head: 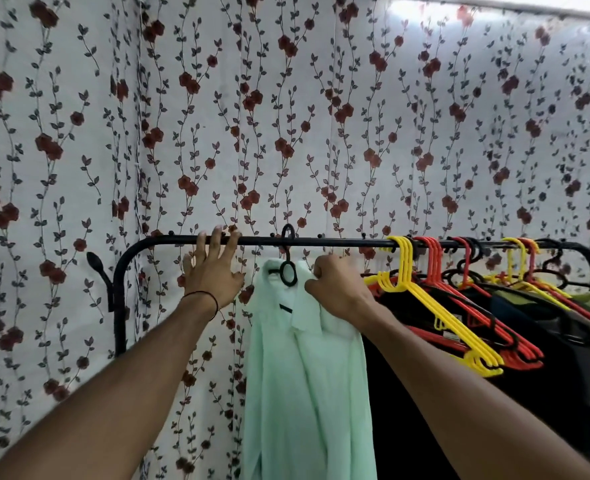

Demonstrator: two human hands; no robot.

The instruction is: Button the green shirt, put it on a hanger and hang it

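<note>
1. Right grip [338,289], at the centre of the frame, is curled into the green shirt [307,375] at its shoulder.
2. Left grip [214,271], left of centre, is spread wide, with straight fingertips [217,234] resting on the black rail [338,242].
3. The shirt hangs from a black hanger [288,271] hooked on the rail between both grips, with yellow and red hangers [425,296] to the right.

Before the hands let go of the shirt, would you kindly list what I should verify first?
1. Black plastic hanger hooked over black metal rail: ok.
2. Pale green shirt hanging on that hanger: ok.
3. Shirt buttons fastened: cannot tell.
4. Right hand off the shirt: not ok, it grips the shoulder fabric.
5. Left hand clear of hanger: ok, fingers rest on the rail.
6. Gap to yellow plastic hangers: ok.
</note>
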